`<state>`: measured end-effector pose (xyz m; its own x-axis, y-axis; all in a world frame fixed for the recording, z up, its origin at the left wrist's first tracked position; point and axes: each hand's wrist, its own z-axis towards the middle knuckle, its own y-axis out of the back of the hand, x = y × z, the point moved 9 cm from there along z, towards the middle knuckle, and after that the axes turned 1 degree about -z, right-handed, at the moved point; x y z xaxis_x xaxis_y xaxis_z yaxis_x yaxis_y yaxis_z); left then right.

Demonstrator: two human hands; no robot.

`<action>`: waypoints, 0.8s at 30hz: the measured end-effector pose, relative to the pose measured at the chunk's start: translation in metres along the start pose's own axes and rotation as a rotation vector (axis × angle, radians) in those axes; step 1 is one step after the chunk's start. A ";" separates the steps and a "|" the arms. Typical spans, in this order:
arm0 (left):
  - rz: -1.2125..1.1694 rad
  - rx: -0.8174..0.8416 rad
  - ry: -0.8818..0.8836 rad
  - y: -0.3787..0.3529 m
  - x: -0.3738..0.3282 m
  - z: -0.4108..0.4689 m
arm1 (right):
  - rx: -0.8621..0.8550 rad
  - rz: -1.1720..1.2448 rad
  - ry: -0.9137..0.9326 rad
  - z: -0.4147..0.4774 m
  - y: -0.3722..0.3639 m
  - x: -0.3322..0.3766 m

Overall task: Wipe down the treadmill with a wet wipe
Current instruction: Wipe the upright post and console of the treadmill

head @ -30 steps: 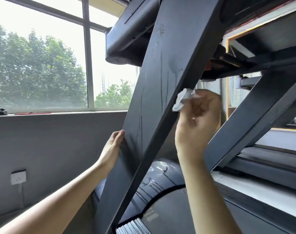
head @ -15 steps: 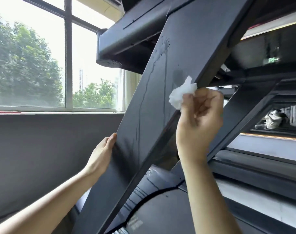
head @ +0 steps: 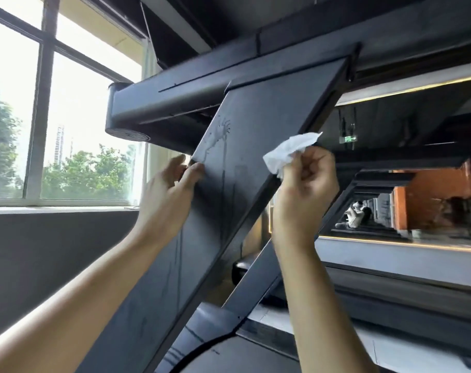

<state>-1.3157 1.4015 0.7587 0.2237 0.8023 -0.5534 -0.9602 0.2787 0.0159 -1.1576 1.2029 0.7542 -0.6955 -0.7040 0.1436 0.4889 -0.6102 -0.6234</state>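
Observation:
A black treadmill upright (head: 237,168) slants from lower left to upper right, streaked with dried drip marks. It joins a dark handrail beam (head: 175,100) above. My right hand (head: 304,195) is shut on a crumpled white wet wipe (head: 285,152), pressing it against the upright's right edge near the top. My left hand (head: 167,195) grips the upright's left edge, fingers curled around it, level with the drip marks. The treadmill's motor cover (head: 207,327) shows at the bottom.
A large window (head: 75,125) with trees outside fills the left, above a grey wall (head: 40,254). A second upright (head: 258,284) crosses behind my right arm. To the right a mirror (head: 422,205) reflects the room.
Both hands have moved up the upright. My left hand has slid from the lower left edge to near the drip marks, and the wipe is higher along the right edge. The view has tilted upward.

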 end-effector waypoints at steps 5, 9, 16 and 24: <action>-0.128 -0.001 0.105 -0.003 0.001 0.005 | -0.017 0.039 -0.095 -0.008 0.002 -0.011; -0.202 0.031 0.151 -0.010 -0.006 0.001 | 0.094 0.029 -0.202 -0.082 0.006 -0.035; -0.170 -0.013 0.198 -0.004 0.001 0.006 | -0.124 0.033 -0.061 0.045 -0.001 0.013; -0.059 0.084 0.077 -0.003 0.007 0.010 | -0.143 -0.048 0.002 0.012 -0.002 0.012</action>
<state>-1.3092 1.4115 0.7630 0.2628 0.7411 -0.6179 -0.9278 0.3698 0.0490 -1.1604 1.1914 0.7664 -0.7171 -0.6747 0.1746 0.3750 -0.5847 -0.7193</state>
